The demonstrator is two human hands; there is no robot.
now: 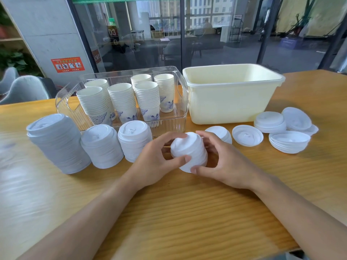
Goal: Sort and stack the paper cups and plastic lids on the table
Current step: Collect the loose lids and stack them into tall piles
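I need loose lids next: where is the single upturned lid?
Single upturned lid: right of the hands, before the cream tub.

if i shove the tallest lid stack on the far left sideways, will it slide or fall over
The tallest lid stack already leans, so a push up high would probably tip it. The lids look like thin, light plastic, so a spill would likely scatter them. Pushed low, it may slide on the smooth wooden table.
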